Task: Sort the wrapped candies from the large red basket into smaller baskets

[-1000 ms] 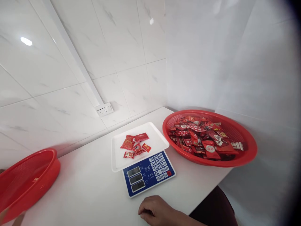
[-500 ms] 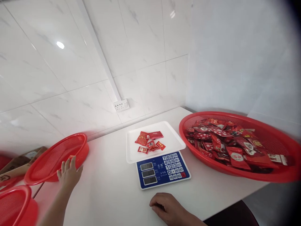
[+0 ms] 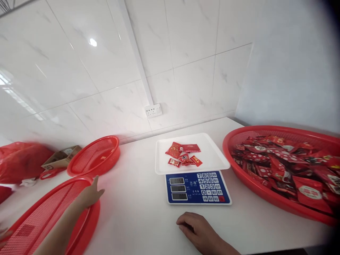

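Though large, packet basket point(image 3: 265, 199) (cropped).

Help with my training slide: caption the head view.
Right hand loosely curled before a digital scale; red packets on its white tray, more in a red basket.

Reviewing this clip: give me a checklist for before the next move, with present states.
1. Small packets inside the tray: ok, none overhangs.
2. Right hand off the scale: ok, it is on the table in front.
3. Top display reading: cannot tell, digits unclear.
4. Left hand clear of the near left basket: cannot tell, they overlap in view.
5. Right basket fully in view: not ok, cut off at the edge.
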